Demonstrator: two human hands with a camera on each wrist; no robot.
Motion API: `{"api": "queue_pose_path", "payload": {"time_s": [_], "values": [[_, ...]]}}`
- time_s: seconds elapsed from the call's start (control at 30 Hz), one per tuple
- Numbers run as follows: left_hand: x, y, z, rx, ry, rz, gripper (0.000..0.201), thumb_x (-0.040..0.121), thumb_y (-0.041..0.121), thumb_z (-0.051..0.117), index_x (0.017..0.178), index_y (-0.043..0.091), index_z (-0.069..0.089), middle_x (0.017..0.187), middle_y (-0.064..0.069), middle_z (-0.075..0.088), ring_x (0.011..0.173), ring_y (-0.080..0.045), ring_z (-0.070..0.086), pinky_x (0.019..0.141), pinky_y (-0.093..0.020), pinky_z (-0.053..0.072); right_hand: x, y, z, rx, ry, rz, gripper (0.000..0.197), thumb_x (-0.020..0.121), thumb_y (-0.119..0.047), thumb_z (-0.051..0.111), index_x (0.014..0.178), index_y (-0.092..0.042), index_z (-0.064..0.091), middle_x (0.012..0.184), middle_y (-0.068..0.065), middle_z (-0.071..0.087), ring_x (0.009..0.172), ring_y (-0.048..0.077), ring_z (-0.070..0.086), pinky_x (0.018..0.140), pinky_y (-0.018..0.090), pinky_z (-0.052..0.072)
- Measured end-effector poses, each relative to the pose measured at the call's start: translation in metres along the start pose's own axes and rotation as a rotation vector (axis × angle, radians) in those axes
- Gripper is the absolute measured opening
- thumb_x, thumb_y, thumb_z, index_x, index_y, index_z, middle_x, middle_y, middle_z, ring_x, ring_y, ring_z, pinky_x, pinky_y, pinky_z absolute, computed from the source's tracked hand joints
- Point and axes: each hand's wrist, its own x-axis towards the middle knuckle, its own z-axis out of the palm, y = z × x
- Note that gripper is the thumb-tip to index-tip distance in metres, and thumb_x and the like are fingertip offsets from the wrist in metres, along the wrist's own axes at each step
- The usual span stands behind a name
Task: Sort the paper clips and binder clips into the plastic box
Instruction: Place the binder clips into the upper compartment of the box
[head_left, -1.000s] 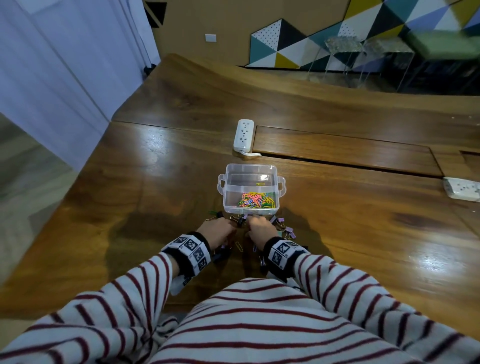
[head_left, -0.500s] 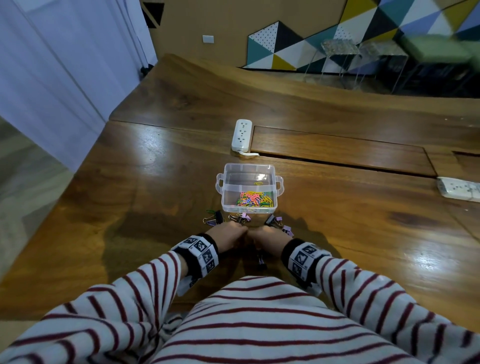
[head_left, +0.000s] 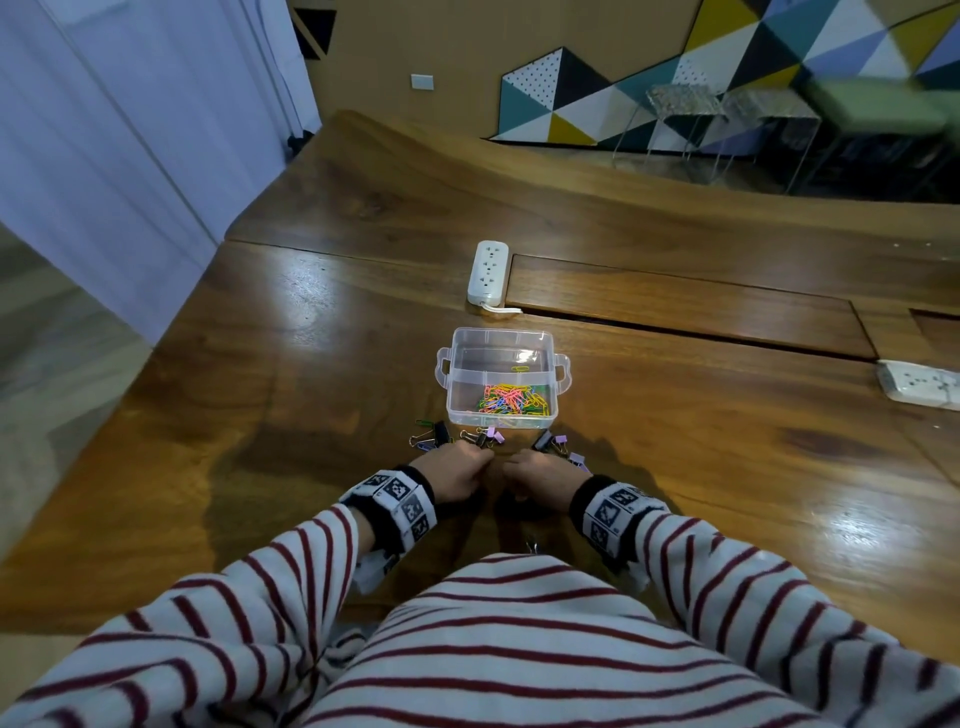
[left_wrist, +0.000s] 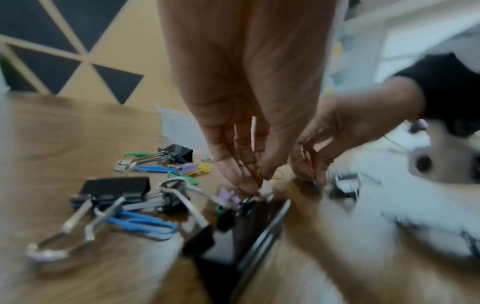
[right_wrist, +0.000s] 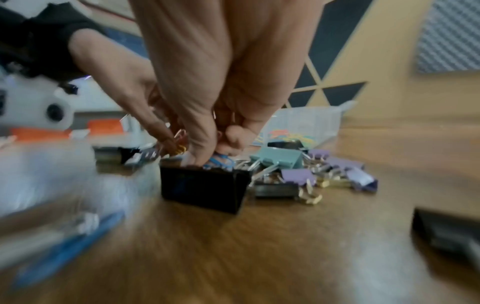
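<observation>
While both hands work side by side at the near edge of the tabletop (head_left: 675, 441), the left hand (head_left: 457, 470) pinches a yellow paper clip (left_wrist: 259, 172) between thumb and fingertips. The right hand (head_left: 540, 475) has its fingers (right_wrist: 200, 144) curled down onto a blue paper clip (right_wrist: 221, 160) atop a large black binder clip (right_wrist: 205, 187). Purple, teal and black binder clips (right_wrist: 298, 174) lie scattered around the hands. Just beyond them stands the clear plastic box (head_left: 452, 379); coloured paper clips (head_left: 511, 400) fill its near compartment, and one yellow clip lies in the far one.
</observation>
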Motion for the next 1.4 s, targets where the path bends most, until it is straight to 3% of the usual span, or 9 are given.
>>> {"api": "queue_pose_path", "payload": {"time_s": [0.1,0.2,0.3,0.43,0.53,0.7,1.03,1.27,1.4], "values": [[0.002,-0.002,-0.015,-0.228,0.145,-0.037,0.019,0.085,0.004,0.056,0.101,-0.001,0.061,0.098,-0.014,0.066,0.090,-0.020,0.060,0.076,-0.021,0.039,-0.002,0.010,-0.014,0.268,0.056,0.161,0.013,0.083,-0.008,0.061,0.094,-0.003,0.064,0.096,0.012,0.067,0.091,0.024,0.061,0.079,0.024,0.042],[0.009,0.001,-0.037,-0.469,0.245,-0.163,0.010,0.085,0.001,0.057,0.095,-0.001,0.059,0.087,-0.008,0.063,0.079,-0.016,0.059,0.065,-0.013,0.047,-0.010,0.020,-0.039,0.682,0.220,0.290,0.008,0.082,-0.011,0.064,0.076,-0.015,0.060,0.075,-0.002,0.061,0.068,0.009,0.054,0.064,0.020,0.043],[0.026,0.004,-0.064,-0.528,0.315,-0.201,0.017,0.085,-0.002,0.056,0.102,0.000,0.060,0.098,-0.006,0.062,0.091,-0.014,0.059,0.082,-0.021,0.049,-0.008,0.030,-0.065,0.804,0.365,0.369,0.007,0.082,-0.011,0.064,0.080,-0.013,0.058,0.072,-0.003,0.060,0.061,0.011,0.052,0.059,0.019,0.045],[0.042,0.004,-0.082,-0.392,0.213,-0.215,0.029,0.086,-0.004,0.052,0.113,0.002,0.060,0.118,-0.014,0.064,0.108,-0.021,0.059,0.092,-0.026,0.044,0.008,0.037,-0.088,0.800,0.453,0.395,0.014,0.079,-0.008,0.067,0.074,-0.017,0.058,0.069,0.000,0.061,0.056,0.008,0.057,0.063,0.025,0.050],[0.032,-0.002,-0.081,-0.386,0.258,-0.251,0.036,0.089,-0.003,0.047,0.124,0.005,0.053,0.128,-0.012,0.057,0.113,-0.020,0.055,0.091,-0.022,0.041,0.020,0.035,-0.092,0.749,0.454,0.429,0.018,0.082,-0.002,0.062,0.075,-0.018,0.058,0.083,0.006,0.065,0.072,0.013,0.062,0.073,0.027,0.053],[-0.011,-0.038,-0.074,-0.366,0.349,-0.338,0.042,0.089,-0.009,0.041,0.123,0.010,0.056,0.126,-0.009,0.060,0.116,-0.019,0.055,0.098,-0.022,0.037,0.032,0.030,-0.085,0.571,0.285,0.385,0.026,0.084,0.012,0.051,0.104,0.000,0.061,0.109,0.015,0.066,0.103,0.022,0.062,0.070,0.009,0.048],[-0.087,-0.076,-0.027,-0.463,0.364,-0.494,0.040,0.090,-0.007,0.042,0.123,0.013,0.053,0.125,-0.007,0.059,0.113,-0.015,0.054,0.098,-0.024,0.039,0.027,0.021,-0.068,0.436,0.381,0.336,0.037,0.084,0.014,0.041,0.104,-0.007,0.064,0.112,0.012,0.065,0.108,0.023,0.059,0.098,0.027,0.045],[-0.079,-0.061,-0.005,-0.311,0.265,-0.482,0.031,0.084,0.007,0.060,0.114,0.013,0.055,0.116,-0.006,0.058,0.095,-0.012,0.055,0.086,-0.023,0.046,0.038,-0.020,-0.046,0.098,0.266,0.052,0.032,0.080,0.009,0.046,0.100,-0.009,0.064,0.113,0.011,0.062,0.110,0.027,0.054,0.095,0.040,0.046],[-0.075,-0.046,0.007,-0.160,0.322,-0.442,0.020,0.085,0.008,0.056,0.104,0.016,0.060,0.110,-0.002,0.055,0.099,-0.016,0.056,0.090,-0.031,0.048,0.050,-0.038,-0.031,-0.152,0.299,-0.179,0.028,0.067,0.008,0.066,0.092,-0.005,0.064,0.092,0.012,0.066,0.094,0.026,0.054,0.071,0.040,0.056]]}}
